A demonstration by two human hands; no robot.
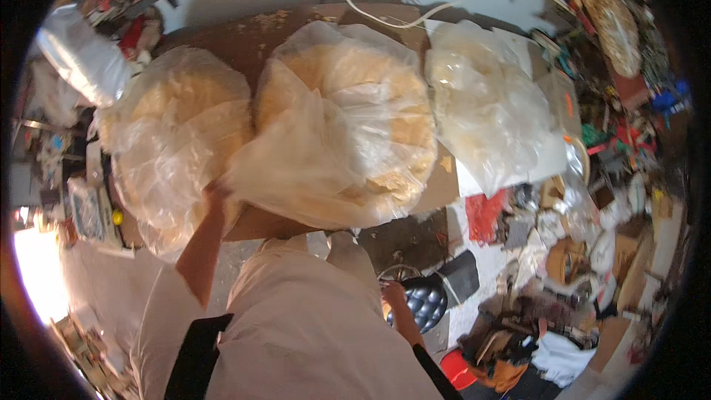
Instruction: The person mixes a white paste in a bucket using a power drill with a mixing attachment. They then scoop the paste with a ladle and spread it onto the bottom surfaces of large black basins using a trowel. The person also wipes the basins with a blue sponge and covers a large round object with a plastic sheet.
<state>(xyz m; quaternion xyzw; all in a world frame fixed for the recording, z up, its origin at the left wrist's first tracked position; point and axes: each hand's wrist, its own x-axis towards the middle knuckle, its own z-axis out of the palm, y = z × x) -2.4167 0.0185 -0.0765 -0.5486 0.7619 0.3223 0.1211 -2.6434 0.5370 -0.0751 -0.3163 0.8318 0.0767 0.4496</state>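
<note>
My left hand (216,191) is closed on the gathered edge of a clear plastic bag (296,155), and the film stretches from it toward the right. Inside this large round bag, at the middle of the table, lie pale yellow-orange pieces too blurred to name. A second clear bag (178,118) with similar contents lies on the left, beside my left hand. Low by my right side, my right hand (392,294) is next to a black tufted seat (422,302) and a thin metal ring (400,272). Its fingers are mostly hidden.
A third plastic bag (489,104), paler, lies on white sheeting at the table's right. The brown tabletop (244,44) carries scattered crumbs. A white cable (385,22) hangs at the wall. Clutter, a red bucket (458,370) and a red bag (485,216) crowd the right side.
</note>
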